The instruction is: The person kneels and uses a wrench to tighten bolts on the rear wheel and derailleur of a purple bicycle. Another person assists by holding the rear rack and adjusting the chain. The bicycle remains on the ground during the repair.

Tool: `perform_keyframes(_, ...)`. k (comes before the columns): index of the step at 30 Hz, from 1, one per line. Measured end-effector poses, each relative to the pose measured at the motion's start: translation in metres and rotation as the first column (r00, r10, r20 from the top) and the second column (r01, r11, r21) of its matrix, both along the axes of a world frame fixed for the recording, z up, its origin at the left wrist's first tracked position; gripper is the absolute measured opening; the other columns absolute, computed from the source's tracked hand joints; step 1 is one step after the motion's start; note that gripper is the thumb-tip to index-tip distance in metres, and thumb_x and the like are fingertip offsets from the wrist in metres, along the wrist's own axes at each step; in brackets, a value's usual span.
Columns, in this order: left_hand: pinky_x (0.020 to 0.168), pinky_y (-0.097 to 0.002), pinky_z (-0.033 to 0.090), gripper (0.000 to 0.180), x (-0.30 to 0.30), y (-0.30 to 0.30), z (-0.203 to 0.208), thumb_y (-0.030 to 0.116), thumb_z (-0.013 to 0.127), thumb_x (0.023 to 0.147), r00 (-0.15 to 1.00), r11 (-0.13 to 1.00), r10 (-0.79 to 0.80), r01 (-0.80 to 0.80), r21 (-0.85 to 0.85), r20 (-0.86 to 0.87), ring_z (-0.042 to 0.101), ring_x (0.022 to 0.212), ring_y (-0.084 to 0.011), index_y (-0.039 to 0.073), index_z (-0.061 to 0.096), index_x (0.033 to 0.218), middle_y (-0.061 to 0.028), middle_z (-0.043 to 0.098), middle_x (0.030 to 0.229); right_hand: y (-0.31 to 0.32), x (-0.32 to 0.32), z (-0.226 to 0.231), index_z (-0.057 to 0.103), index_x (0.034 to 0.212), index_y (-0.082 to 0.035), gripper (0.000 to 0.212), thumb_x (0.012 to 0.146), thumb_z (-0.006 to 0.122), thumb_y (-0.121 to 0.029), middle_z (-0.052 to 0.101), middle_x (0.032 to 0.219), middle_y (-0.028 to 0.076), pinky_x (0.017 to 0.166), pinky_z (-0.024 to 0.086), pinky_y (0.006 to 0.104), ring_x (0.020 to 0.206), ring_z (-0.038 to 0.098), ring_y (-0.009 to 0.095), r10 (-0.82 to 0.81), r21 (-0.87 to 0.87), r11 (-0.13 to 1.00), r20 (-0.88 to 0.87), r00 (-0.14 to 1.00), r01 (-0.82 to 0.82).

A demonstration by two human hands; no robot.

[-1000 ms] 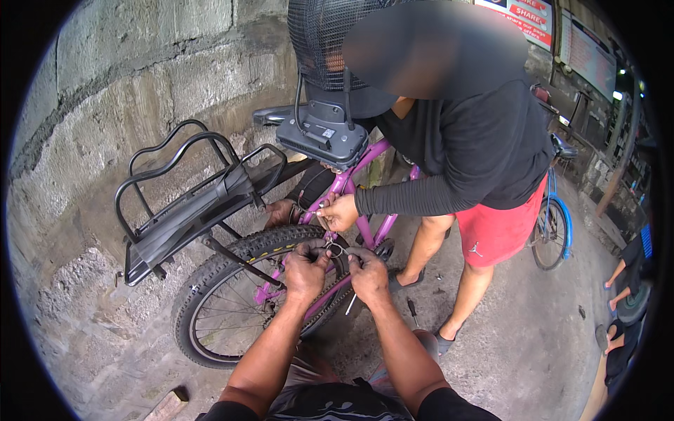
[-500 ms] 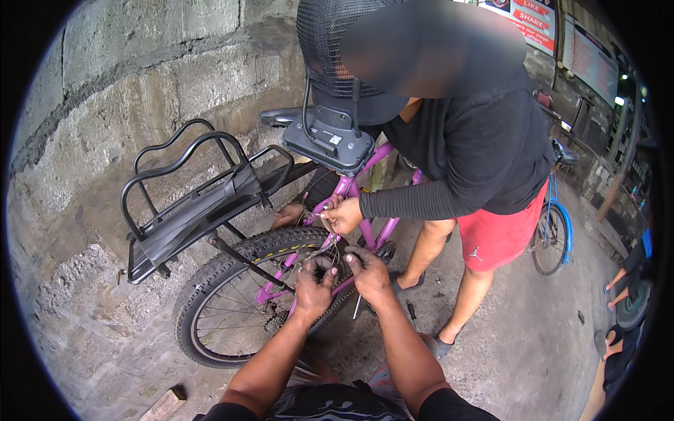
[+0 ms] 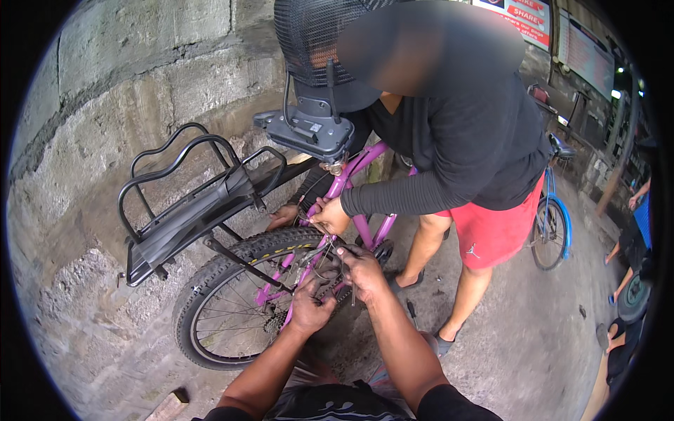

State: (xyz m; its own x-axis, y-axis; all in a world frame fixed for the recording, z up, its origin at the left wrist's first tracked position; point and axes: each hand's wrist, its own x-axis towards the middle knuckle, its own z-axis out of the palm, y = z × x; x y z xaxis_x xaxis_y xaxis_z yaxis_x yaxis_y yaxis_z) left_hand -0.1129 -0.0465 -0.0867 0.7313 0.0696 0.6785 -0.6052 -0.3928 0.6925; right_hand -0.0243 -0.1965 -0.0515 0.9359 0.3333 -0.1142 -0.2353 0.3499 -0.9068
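A pink bicycle frame (image 3: 339,184) stands with its rear wheel (image 3: 184,319) toward me. Both my hands work beside that wheel, near the rim brake (image 3: 324,245) and its thin loose cables. My left hand (image 3: 312,305) is low by the spokes, fingers curled and closed; what they hold, if anything, is hidden. Slightly higher, my right hand (image 3: 363,272) pinches with thumb and forefinger close to the brake, on something too small to name. Just above, a co-worker's hand (image 3: 332,216) grips at the frame, while the co-worker's other hand (image 3: 283,217) rests palm up over the tyre.
A black rear rack (image 3: 189,207) juts left toward a rough concrete wall (image 3: 105,119). The co-worker in red shorts (image 3: 491,235) bends over the bicycle from the right. A screwdriver (image 3: 412,313) lies on the floor. Farther right stands a blue bicycle (image 3: 552,224).
My right hand has risen slightly toward the brake, and my left hand has dropped a little, widening the space between them. The co-worker's head and near hand have shifted left.
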Motion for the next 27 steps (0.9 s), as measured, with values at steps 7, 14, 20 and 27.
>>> perform_keyframes(7, 0.103, -0.0467, 0.056, 0.039, -0.007, 0.018, 0.001, -0.001, 0.069, 0.084, 0.954, 0.950, 0.298, -0.295, 0.100, -0.024, 0.071, 0.115, -0.0417, -0.002, 0.071, 0.123, -0.0237, 0.072, 0.124, 0.005, -0.004, 0.009, 0.073, 0.110, -0.003, 0.016, 0.109, 0.068, -0.019, 0.061, 0.078, -0.003, 0.050, 0.034, 0.0254, 0.056, 0.044, 0.006, -0.061, -0.072, 0.995, 0.008, 0.998, 0.061)
perform_keyframes(14, 0.112, -0.0491, 0.051, 0.046, 0.010, 0.017, 0.037, 0.003, 0.071, 0.085, 0.913, 0.909, 0.403, -0.393, 0.138, -0.053, 0.065, 0.129, -0.0446, -0.003, 0.069, 0.131, -0.0264, 0.068, 0.136, 0.017, 0.007, -0.004, 0.076, 0.111, 0.004, 0.023, 0.103, 0.068, -0.016, 0.075, 0.088, 0.013, 0.079, 0.053, 0.0393, 0.082, 0.067, 0.022, -0.146, -0.369, 0.860, 0.485, 0.862, 0.353)
perform_keyframes(20, 0.105, -0.0511, 0.053, 0.039, 0.036, 0.010, 0.028, 0.017, 0.079, 0.092, 0.874, 0.861, 0.471, -0.427, 0.275, -0.116, 0.068, 0.116, -0.0452, -0.002, 0.075, 0.125, -0.0256, 0.073, 0.119, 0.013, 0.012, 0.001, 0.076, 0.106, 0.005, 0.019, 0.102, 0.067, -0.011, 0.076, 0.090, 0.018, 0.078, 0.053, 0.0382, 0.079, 0.066, 0.021, -0.016, -0.526, 0.700, 0.664, 0.747, 0.483)
perform_keyframes(27, 0.089, -0.0499, 0.053, 0.021, 0.050, 0.012, 0.025, 0.019, 0.082, 0.093, 0.869, 0.862, 0.487, -0.463, 0.205, -0.087, 0.068, 0.098, -0.0401, 0.002, 0.080, 0.104, -0.0176, 0.073, 0.101, 0.021, 0.006, 0.004, 0.074, 0.105, 0.006, 0.020, 0.101, 0.066, -0.012, 0.075, 0.091, 0.022, 0.079, 0.053, 0.0413, 0.079, 0.067, 0.027, -0.056, -0.512, 0.707, 0.647, 0.760, 0.488)
